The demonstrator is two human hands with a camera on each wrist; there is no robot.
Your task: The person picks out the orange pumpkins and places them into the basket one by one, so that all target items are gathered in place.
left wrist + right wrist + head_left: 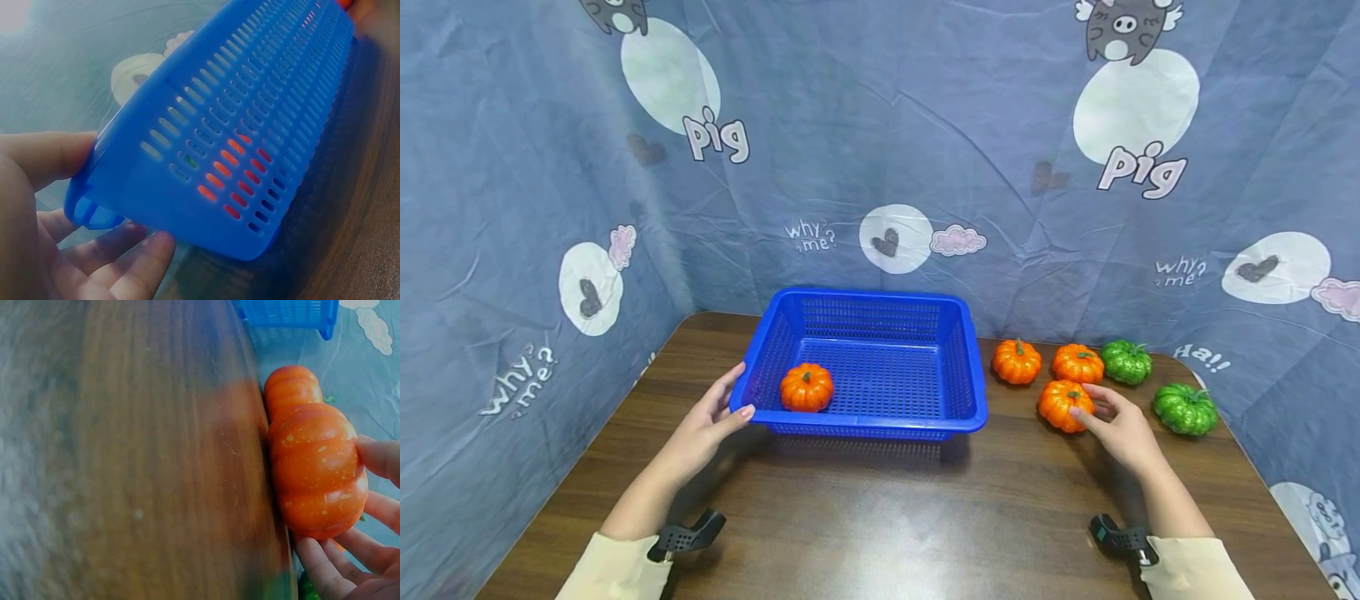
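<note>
My left hand holds the front left corner of a blue plastic basket, thumb on the rim and fingers along the outside, as the left wrist view also shows. Inside the basket, at its front left, lies an orange pumpkin with a short green stem. To the right of the basket, my right hand holds another orange pumpkin between thumb and fingers. That pumpkin shows speckled, ribbed skin in the right wrist view, with the thumb on one side and fingertips at its lower edge.
Two more orange pumpkins, one nearer the basket and one behind the held pumpkin, sit along the back edge. Two green pumpkins, one at the back and one farther right, stand beside them. A patterned blue cloth hangs behind the wooden table.
</note>
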